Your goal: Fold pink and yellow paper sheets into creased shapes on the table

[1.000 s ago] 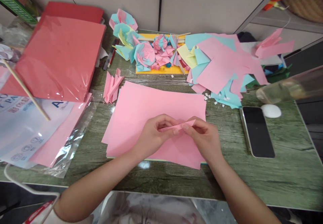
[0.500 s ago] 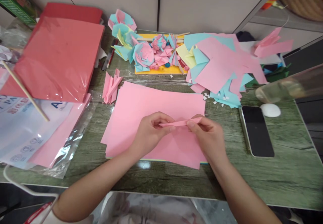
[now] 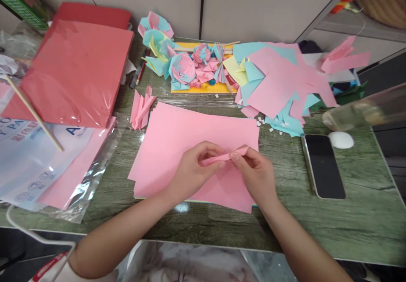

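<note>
A narrow folded strip of pink paper (image 3: 216,159) is held between both hands, tilted with its right end higher. My left hand (image 3: 199,163) pinches the strip's left part between thumb and fingers. Close beside it, my right hand (image 3: 255,170) grips the right part, its thumb pressed on the near side. Beneath both hands lies a stack of pink paper sheets (image 3: 190,125), slightly fanned at the edges. Several folded pink paper pieces (image 3: 141,109) rest just off the stack's upper left corner.
At left lie red paper packs (image 3: 79,66) and a plastic sleeve (image 3: 47,167) with a wooden stick (image 3: 34,114). Paper flowers (image 3: 182,68) sit at the back, beside loose pink and blue sheets (image 3: 275,74). A phone (image 3: 324,165) and a white mouse (image 3: 341,139) are at right.
My hands have drawn closer together along the strip; the right hand has shifted left and the left slightly right. The strip tilts more now.
</note>
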Demonstrator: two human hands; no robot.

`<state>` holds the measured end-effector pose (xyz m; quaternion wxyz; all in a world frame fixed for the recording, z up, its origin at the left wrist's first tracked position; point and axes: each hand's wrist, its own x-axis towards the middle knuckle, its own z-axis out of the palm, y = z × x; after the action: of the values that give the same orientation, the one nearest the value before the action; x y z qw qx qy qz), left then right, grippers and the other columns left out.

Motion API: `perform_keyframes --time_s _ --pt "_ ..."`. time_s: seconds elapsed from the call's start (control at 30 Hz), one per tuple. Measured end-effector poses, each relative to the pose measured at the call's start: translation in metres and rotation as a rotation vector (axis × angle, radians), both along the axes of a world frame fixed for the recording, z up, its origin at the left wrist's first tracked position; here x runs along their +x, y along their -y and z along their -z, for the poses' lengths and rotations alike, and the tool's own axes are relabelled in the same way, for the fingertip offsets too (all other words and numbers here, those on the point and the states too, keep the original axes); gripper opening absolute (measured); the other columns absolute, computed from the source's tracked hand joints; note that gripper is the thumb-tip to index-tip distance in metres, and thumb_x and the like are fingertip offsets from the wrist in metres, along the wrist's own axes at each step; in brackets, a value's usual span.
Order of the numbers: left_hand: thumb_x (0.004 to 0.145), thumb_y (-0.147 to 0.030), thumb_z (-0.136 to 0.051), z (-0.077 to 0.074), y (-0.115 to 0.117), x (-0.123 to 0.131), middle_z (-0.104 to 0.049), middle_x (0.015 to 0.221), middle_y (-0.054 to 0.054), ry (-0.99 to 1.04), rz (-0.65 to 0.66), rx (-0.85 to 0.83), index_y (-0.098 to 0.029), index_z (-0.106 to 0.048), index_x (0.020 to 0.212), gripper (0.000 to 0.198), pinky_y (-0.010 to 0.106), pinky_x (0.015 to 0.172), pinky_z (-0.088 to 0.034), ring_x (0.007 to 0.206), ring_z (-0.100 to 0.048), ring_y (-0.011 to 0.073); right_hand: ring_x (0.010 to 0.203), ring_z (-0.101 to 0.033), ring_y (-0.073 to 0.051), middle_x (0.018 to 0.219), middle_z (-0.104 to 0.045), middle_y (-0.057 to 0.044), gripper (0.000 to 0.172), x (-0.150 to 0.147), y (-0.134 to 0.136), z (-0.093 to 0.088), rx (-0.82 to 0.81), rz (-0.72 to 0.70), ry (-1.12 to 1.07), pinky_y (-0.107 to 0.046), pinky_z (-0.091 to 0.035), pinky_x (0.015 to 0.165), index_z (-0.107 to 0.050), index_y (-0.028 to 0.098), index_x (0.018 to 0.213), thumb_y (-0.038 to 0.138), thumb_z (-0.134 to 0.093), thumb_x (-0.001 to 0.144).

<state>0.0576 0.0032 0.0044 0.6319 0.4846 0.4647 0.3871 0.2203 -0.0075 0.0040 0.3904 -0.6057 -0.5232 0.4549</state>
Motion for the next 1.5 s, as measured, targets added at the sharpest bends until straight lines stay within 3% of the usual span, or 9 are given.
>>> perform_keyframes --time_s 0.13,0.27,0.47,0.67,0.9,1.3,1.5 --pt "0.072 -0.024 -0.071 0.000 0.001 0.001 -0.064 0.078 0.000 0.062 -0.038 -0.066 -0.018 -0.060 0.083 0.017 0.025 0.072 -0.047 0.077 -0.061 0.0136 0.064 -0.054 -0.012 0.065 -0.060 0.002 0.015 -0.004 0.001 -0.001 -0.023 -0.023 -0.042 -0.024 -0.041 0.061 -0.063 0.020 0.071 0.030 -0.059 0.081" --pt "0.073 -0.023 -0.070 0.000 0.000 -0.001 -0.065 0.082 0.001 0.133 0.023 -0.058 -0.018 -0.062 0.084 0.015 0.024 0.074 -0.046 0.080 -0.061 0.0136 0.065 -0.055 -0.012 0.065 -0.061 0.003 0.015 -0.004 0.001 0.001 -0.066 -0.057 -0.128 -0.023 -0.042 0.062 -0.063 0.020 0.071 0.030 -0.059 0.082" --pt "0.073 -0.024 -0.071 0.002 -0.001 -0.002 -0.060 0.071 -0.002 0.054 -0.012 -0.013 -0.018 -0.062 0.087 0.019 0.022 0.066 -0.045 0.070 -0.057 0.0111 0.072 -0.058 -0.014 0.075 -0.066 0.000 0.012 -0.002 0.000 0.001 -0.074 -0.078 -0.234 -0.025 -0.044 0.065 -0.065 0.021 0.075 0.033 -0.066 0.075" --pt "0.074 -0.025 -0.069 -0.002 0.000 0.000 -0.064 0.075 0.000 0.035 0.016 -0.011 -0.018 -0.062 0.082 0.013 0.023 0.066 -0.046 0.071 -0.060 0.0125 0.062 -0.052 -0.012 0.065 -0.057 0.002 0.015 0.000 0.001 0.006 -0.048 -0.098 -0.192 -0.024 -0.041 0.057 -0.061 0.019 0.065 0.030 -0.069 0.073" --pt "0.073 -0.022 -0.070 -0.005 -0.002 -0.006 -0.065 0.090 0.001 -0.150 -0.005 0.114 -0.022 -0.062 0.095 0.023 0.025 0.077 -0.047 0.085 -0.060 0.0151 0.073 -0.056 -0.015 0.076 -0.062 -0.001 0.010 0.002 -0.002 0.003 0.020 -0.073 -0.108 -0.027 -0.044 0.067 -0.062 0.020 0.077 0.029 -0.060 0.081" --pt "0.065 -0.018 -0.075 -0.008 -0.005 -0.008 -0.060 0.067 -0.002 -0.138 -0.085 0.011 -0.018 -0.065 0.079 0.016 0.022 0.062 -0.045 0.065 -0.057 0.0117 0.071 -0.054 -0.014 0.075 -0.059 0.000 0.009 0.004 -0.002 0.002 0.093 -0.065 -0.071 -0.027 -0.042 0.065 -0.059 0.021 0.077 0.028 -0.057 0.082" --pt "0.069 -0.024 -0.073 -0.005 -0.006 -0.008 -0.065 0.091 0.003 -0.102 -0.064 0.070 -0.020 -0.062 0.094 0.027 0.028 0.079 -0.048 0.086 -0.062 0.0162 0.066 -0.055 -0.014 0.071 -0.062 0.001 0.006 0.011 -0.006 -0.002 0.121 -0.050 -0.069 -0.027 -0.044 0.061 -0.062 0.022 0.073 0.025 -0.063 0.078"
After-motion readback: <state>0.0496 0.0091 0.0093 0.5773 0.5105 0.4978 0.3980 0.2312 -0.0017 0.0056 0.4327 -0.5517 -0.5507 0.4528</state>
